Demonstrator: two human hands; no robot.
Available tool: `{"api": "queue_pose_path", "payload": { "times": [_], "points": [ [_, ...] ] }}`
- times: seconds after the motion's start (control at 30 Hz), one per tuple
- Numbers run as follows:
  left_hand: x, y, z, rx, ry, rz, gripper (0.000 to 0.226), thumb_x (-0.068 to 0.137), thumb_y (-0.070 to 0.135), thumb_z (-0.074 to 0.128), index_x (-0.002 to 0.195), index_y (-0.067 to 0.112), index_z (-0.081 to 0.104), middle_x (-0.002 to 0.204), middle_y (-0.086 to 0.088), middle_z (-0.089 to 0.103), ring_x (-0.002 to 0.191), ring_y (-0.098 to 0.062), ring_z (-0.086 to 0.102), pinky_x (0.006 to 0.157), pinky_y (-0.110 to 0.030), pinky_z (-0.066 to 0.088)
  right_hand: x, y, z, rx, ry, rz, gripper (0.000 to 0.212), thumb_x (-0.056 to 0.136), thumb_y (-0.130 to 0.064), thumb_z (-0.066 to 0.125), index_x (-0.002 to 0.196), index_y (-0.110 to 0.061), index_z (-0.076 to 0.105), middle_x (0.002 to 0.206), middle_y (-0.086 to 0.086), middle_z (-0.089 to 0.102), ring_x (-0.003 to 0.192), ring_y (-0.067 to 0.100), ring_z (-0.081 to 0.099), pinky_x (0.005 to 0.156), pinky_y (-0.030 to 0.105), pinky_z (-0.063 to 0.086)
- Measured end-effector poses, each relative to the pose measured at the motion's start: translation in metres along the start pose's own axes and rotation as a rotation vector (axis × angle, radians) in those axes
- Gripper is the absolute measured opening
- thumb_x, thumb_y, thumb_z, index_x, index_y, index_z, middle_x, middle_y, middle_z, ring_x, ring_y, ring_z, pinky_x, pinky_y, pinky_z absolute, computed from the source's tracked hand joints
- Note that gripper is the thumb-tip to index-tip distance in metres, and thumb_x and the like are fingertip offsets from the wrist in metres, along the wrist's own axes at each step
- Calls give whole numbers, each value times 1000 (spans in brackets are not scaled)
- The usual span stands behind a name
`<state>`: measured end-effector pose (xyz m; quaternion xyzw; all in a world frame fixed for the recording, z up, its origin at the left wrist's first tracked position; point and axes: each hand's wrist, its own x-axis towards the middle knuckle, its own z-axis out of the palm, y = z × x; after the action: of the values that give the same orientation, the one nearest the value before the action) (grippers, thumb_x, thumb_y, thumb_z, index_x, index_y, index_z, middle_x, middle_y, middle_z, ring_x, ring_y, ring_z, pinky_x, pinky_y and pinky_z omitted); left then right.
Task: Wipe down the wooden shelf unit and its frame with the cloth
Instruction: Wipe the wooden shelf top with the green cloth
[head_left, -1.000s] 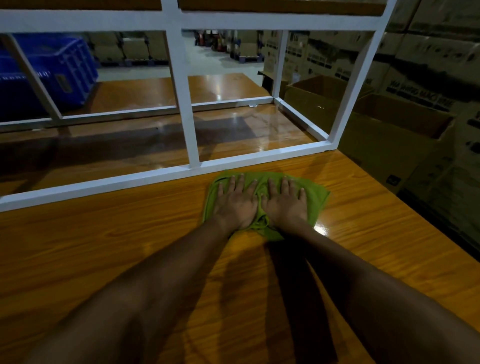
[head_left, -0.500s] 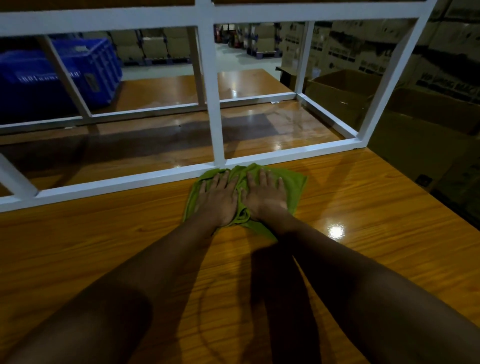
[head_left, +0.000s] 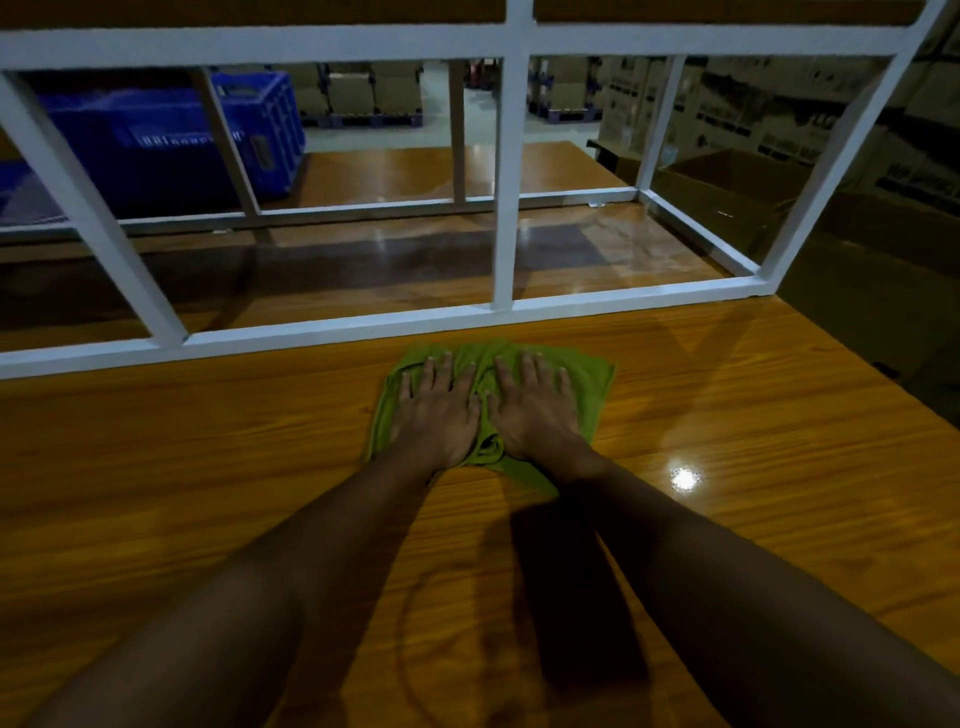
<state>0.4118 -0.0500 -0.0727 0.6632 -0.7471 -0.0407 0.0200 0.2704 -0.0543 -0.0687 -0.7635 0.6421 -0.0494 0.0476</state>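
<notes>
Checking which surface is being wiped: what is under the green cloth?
The cloth lies on the glossy wooden board, near the white frame rail. The left hand and right hand press flat on top. The wood directly beneath is covered and cannot be seen.

Blue crate (head_left: 171, 140): upper left; plastic with ribbed walls. Pale lettering on its long side is too blurred to read. A label patch sits on the end wall.
Second blue item (head_left: 21, 200): far left, just beside the crate and lower. It is mostly cut off, so its kind cannot be told.
Open carton (head_left: 727, 179): right side; brown cardboard, top open, interior dark.
Stacked cartons (head_left: 769, 109): upper right, behind the open carton; brown with dark print, unreadable.
Distant cartons (head_left: 358, 91): top centre; brown, standing on dark pallets (head_left: 363, 120).
Floor (head_left: 441, 127): pale grey and smooth, between the crate and the distant cartons.
Lighting: dim throughout.
</notes>
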Motion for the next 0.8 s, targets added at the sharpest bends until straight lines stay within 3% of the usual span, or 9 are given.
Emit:
{"api": "queue_pose_path", "payload": {
  "times": [0.2,0.4,0.53,0.8],
  "points": [
    [-37,21,1,-6,-5,31,61,102,51,10,156,26,-1,164,-8,-9,150,-29,-8,120,-54,-1,-38,19,0,-12,-6,-44,64,100,-53,15,158,-28,8,165,9,2,152,25,-2,121,50,1],
    [-17,53,2,-11,-21,111,61,101,51,11,156,27,-2,163,-8,-10,150,-30,-9,119,-55,-1,-33,60,-3,-22,25,40,86,79,-67,-4,157,-33,12,165,7,5,152,24,1,121,49,5],
    [19,68,1,-23,-27,131,59,102,49,11,156,27,2,164,-9,-9,150,-30,-8,119,-55,-1,-4,75,-7,-62,-24,88,65,99,-57,13,158,-30,5,165,10,0,152,27,-1,121,51,3],
    [72,42,1,-32,10,141,55,103,46,12,156,31,7,165,-4,-2,151,-25,-2,120,-52,0,44,60,-5,-52,-8,135,64,101,-53,16,158,-26,7,165,14,3,152,30,1,120,53,3]
  ]
}}
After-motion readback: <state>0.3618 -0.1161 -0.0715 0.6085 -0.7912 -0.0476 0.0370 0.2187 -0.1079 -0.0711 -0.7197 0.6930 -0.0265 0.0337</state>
